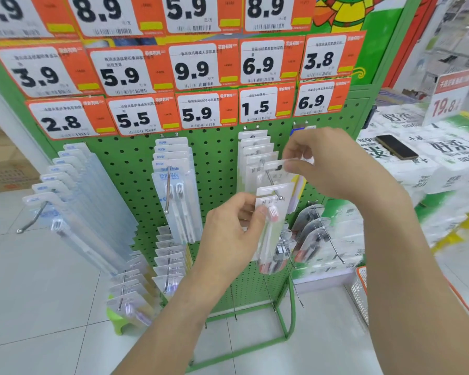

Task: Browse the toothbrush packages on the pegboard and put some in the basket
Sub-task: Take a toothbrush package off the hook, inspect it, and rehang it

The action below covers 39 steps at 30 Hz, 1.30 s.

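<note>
At the left of the frame a row of toothbrush packs (pixel 73 196) hangs on a long hook from the green pegboard (pixel 214 163), fanned out towards the floor. Below them, lower left, more packs (pixel 130 296) hang above a small green stool (pixel 117 319). In the middle, a second row of packs (pixel 173 182) with "NEW" on their headers hangs on its own hook, with a further row (pixel 168 263) under it. Across the top run orange and white price tags (pixel 198 69).

Right of centre, the left hand (pixel 230 234) holds the front pack (pixel 272 220) on the middle-right hook; its fingers (pixel 248 209) curl behind the card and the thumb presses the front, just beside a pink brush head. The pack's header still sits on the hook's tip. Above it, the right hand (pixel 333 163) pinches the top edge of the next pack (pixel 275 166) on the same hook between thumb and curled fingers, tilting it forward. Behind that the rest of the packs (pixel 255 144) hang flat.

Lower right, darker packs (pixel 312 231) hang on short hooks. At the far right a phone (pixel 397 147) lies on stacked tissue bundles (pixel 444 158), and an orange-rimmed basket (pixel 362 290) sits at the lower right edge, partly hidden by the right forearm.
</note>
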Motion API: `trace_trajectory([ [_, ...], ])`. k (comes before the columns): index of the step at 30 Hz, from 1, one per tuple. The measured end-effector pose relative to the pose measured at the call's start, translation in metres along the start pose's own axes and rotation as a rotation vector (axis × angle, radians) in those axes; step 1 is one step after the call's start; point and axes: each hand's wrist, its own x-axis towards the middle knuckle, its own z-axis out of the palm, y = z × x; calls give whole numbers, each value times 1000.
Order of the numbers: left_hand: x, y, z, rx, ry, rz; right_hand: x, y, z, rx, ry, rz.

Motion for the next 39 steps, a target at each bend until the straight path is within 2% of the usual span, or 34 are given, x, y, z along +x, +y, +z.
trace_trajectory([
  [5,-2,3,-1,6,4,7,-10,10,3,-32,104,9],
  [14,-6,3,1,18,65,45,-44,23,28,194,515,-91],
  [16,-12,1,3,-36,151,92,-54,20,29,235,576,-119],
  [20,-25,4,4,-193,422,370,-73,13,31,273,685,-178],
  [22,-32,7,4,-220,478,457,-81,11,33,304,729,-192],
  [24,-41,12,6,-258,480,466,-90,7,33,343,756,-205],
  [27,-58,17,10,-301,412,424,-103,1,33,364,742,-228],
  [30,-74,18,11,-291,293,355,-115,-5,38,398,654,-244],
  [36,-94,9,1,-437,-8,-10,-128,-26,72,626,458,-184],
  [39,-103,-7,-7,-397,8,-135,-134,-35,96,789,368,-87],
])
